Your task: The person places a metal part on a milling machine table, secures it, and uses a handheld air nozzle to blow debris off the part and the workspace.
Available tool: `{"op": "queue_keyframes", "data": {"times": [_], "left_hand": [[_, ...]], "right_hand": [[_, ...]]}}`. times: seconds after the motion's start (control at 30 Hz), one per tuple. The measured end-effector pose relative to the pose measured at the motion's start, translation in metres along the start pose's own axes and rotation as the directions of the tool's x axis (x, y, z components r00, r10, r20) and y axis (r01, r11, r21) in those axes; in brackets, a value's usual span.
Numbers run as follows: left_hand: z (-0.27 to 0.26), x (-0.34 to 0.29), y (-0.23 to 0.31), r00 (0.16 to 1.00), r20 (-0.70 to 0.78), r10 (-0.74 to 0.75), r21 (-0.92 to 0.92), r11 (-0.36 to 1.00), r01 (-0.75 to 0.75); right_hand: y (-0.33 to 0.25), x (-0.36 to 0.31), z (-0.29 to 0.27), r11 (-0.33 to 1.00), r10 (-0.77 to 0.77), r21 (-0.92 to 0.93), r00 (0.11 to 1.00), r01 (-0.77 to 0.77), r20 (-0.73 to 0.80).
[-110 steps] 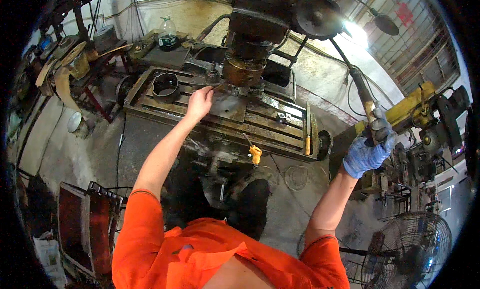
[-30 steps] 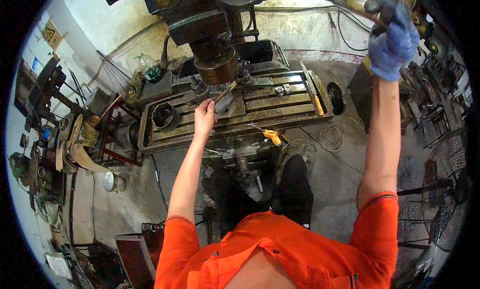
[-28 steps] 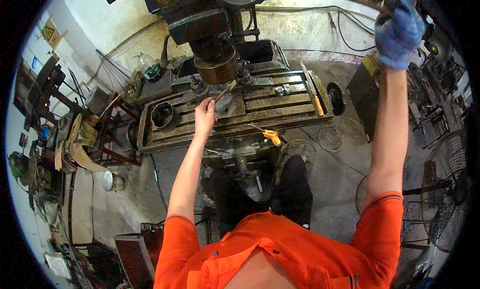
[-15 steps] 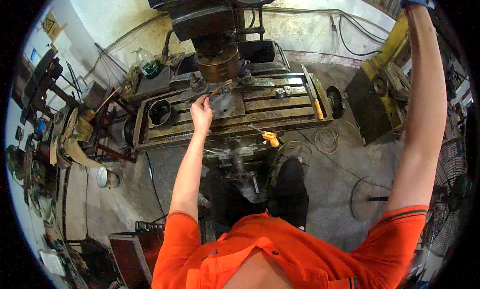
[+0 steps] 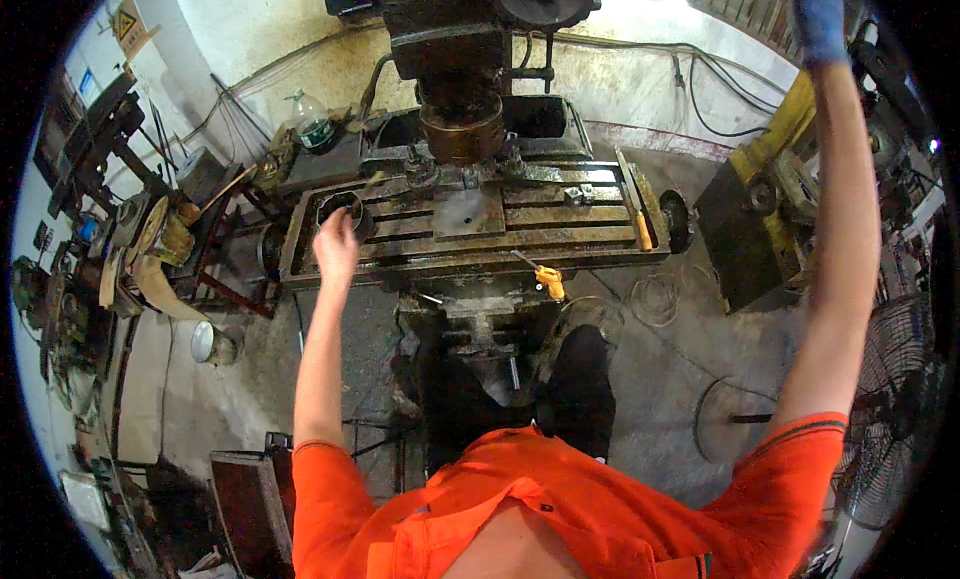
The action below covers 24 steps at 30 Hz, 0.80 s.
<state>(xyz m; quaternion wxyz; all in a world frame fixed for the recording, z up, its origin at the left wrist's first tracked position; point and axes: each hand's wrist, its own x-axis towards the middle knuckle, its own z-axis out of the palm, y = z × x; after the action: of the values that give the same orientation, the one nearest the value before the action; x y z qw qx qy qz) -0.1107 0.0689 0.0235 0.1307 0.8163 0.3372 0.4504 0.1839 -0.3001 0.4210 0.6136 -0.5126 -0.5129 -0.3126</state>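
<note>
My left hand (image 5: pixel 337 244) is closed round a small brush (image 5: pixel 373 185) with a thin handle, blurred by motion. The hand is at the near edge of a dark round pot (image 5: pixel 356 223) on the left part of the slotted machine table (image 5: pixel 400 247), partly covering it. Above the middle of that table hangs the machine's round spindle head (image 5: pixel 461 129), over a wet flat plate (image 5: pixel 470 215). My right hand (image 5: pixel 820 21), in a blue glove, is raised at the top right; its fingers are smeared and cut off by the frame.
A file with a yellow handle (image 5: pixel 642 229) lies at the table's right end, near a small metal block (image 5: pixel 577 196). A yellow-handled tool (image 5: pixel 548 281) hangs at the front edge. A clear bottle (image 5: pixel 313 129) stands back left, a fan (image 5: pixel 885 409) at right.
My left hand has moved left with the brush, from beside the spindle head to the pot. My right hand stays raised. The view has shifted slightly.
</note>
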Motion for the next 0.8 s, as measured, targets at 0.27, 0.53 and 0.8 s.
{"op": "queue_keyframes", "data": {"times": [0.27,0.53,0.8], "left_hand": [[-0.025,-0.001,-0.043,0.985,0.172,0.014,0.524,0.845,-0.104],[-0.046,-0.015,-0.042,0.964,0.263,-0.034,0.453,0.887,-0.093],[-0.118,-0.069,-0.064,0.942,0.250,-0.225,0.327,0.935,0.136]], "right_hand": [[0.058,-0.286,-0.011,0.836,0.539,-0.022,0.813,-0.548,0.221],[0.114,-0.538,0.065,0.045,0.923,-0.132,-0.010,-0.990,0.385],[0.085,-0.522,0.103,0.265,0.919,-0.049,0.236,-0.963,0.316]]}}
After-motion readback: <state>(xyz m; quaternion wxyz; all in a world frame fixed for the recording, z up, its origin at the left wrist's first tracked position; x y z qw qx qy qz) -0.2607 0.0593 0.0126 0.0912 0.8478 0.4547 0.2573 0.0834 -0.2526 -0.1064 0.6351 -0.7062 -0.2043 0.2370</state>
